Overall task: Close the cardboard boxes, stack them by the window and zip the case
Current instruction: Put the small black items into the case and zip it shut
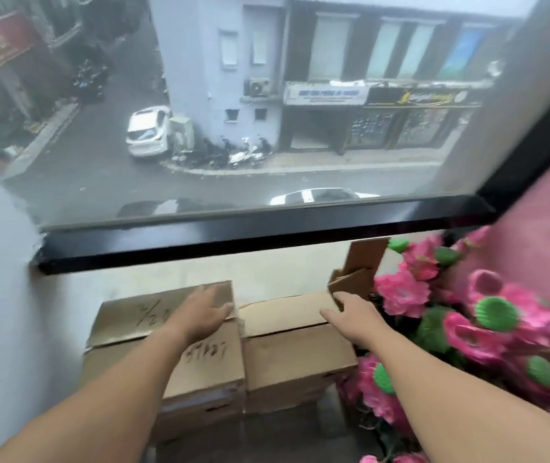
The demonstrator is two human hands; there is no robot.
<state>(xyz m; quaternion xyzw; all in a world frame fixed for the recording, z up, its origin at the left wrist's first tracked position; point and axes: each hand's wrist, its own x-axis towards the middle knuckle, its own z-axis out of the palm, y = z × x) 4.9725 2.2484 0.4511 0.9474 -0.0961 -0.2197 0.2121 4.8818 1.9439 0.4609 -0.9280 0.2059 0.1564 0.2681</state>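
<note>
My fingers [212, 294] on the left hand [200, 312] lie flat and slightly spread on the top flap of the left cardboard box [166, 349], gripping nothing, just pressing the lid down near its far right corner. On the right hand [350, 317] the fingers are loosely apart too, resting on the far right edge of the right cardboard box [297, 355], with the fingertips touching a small raised flap [350, 284] that stands up at that corner; I cannot tell whether they pinch it or only lean against it. The two boxes sit side by side, touching, directly below the window [233, 111] and its dark sill [250, 238], against the pale wall under it. The left box carries dark handwritten marks on its lid and front face, and its top flap is down with a seam showing along the front. The right box is lower, its lid mostly down with a dark gap along the front edge. More cardboard shows beneath both boxes, so each seems to rest on another layer, though the blur keeps me from being sure. A taller strip of cardboard [367, 255] stands upright behind the raised flap. Just right of the boxes, a mass of pink artificial flowers [434, 312] with green centres crowds against the right box's side. I see both of my forearms bare.
</note>
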